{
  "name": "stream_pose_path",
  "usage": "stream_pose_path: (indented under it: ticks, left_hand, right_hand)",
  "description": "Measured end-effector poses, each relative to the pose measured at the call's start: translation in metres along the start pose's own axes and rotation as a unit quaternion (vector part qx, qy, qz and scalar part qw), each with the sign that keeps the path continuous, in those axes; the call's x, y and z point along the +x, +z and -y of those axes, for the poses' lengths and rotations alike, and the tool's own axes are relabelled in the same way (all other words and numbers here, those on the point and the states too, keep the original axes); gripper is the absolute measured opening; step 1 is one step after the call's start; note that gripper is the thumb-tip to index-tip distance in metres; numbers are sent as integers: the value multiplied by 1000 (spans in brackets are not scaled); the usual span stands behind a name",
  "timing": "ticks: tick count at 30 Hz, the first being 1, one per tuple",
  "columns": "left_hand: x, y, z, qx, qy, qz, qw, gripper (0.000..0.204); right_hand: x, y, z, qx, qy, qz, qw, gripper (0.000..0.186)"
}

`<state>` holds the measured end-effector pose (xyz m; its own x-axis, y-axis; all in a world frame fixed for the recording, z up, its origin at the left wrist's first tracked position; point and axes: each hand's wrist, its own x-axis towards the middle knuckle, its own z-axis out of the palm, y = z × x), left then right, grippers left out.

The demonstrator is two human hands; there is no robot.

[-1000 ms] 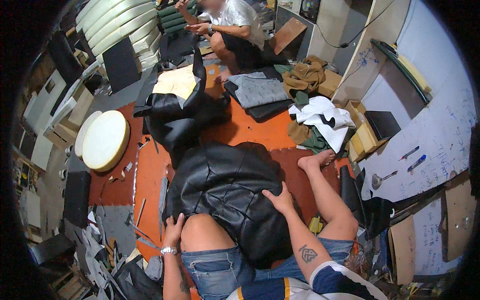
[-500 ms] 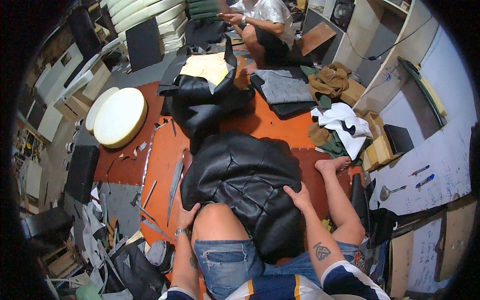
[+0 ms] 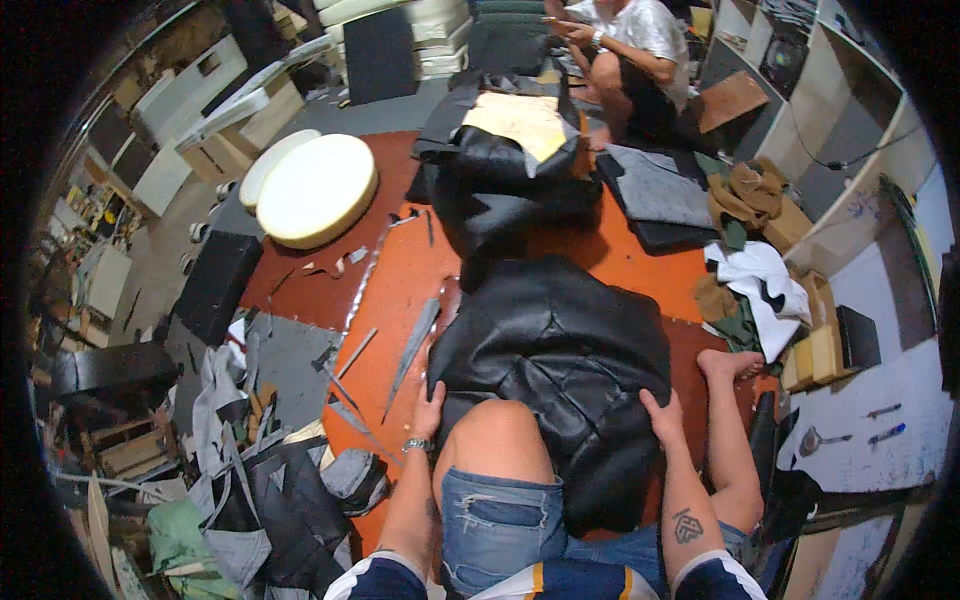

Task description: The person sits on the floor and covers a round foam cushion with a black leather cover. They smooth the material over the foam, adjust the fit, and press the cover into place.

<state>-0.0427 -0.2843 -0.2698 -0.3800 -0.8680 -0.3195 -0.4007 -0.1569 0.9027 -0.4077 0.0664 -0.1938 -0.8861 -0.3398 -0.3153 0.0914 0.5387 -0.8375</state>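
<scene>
A black leather-like cover [image 3: 600, 340] with stitched seams and puckered folds lies spread in front of me and partly over my lap. My left hand [image 3: 428, 410] holds its left edge beside my raised knee, the thumb up along the rim. On the opposite edge, my right hand [image 3: 664, 418] grips with the thumb on top. The fingers of both hands are largely hidden under or behind the material. Just beyond lies another black piece [image 3: 510, 205], bunched up, with pale yellow backing [image 3: 515, 125] showing on top.
Two round cream cushions [image 3: 318, 192] lie at the left. Grey scraps [image 3: 410, 345] and cuttings lie on the orange sheet [image 3: 400, 270]. Folded grey-black panels [image 3: 660, 190] and white cloth [image 3: 760, 285] sit to the right. A person [image 3: 630, 60] squats at the back. A white board [image 3: 850, 440] holds pens.
The view has swung left, so the scene sits further right. My left hand has shifted slightly forward along the cover's edge. My right thumb rests nearer the right rim.
</scene>
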Motion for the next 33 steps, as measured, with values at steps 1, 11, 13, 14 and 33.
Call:
stream_pose_path:
  ticks: [1, 11, 13, 14, 33]
  left_hand:
    - [0, -1, 2, 33, -7, 1, 999, 72]
    - [0, -1, -1, 32, -23, 13, 999, 75]
    - [1, -1, -3, 38, -34, 10, 999, 75]
    - [2, -1, -5, 26, -47, 6, 999, 75]
    - [-77, 66, -165, 427, 601, 280, 615, 50]
  right_hand:
    - [2, 1, 0, -33, 12, -8, 999, 81]
    - [1, 0, 0, -4, -20, 5, 1000, 80]
    - [1, 0, -2, -24, 18, -6, 1000, 82]
    - [1, -1, -4, -18, 23, -5, 1000, 82]
    - [-118, 99, 92, -412, -364, 132, 825, 65]
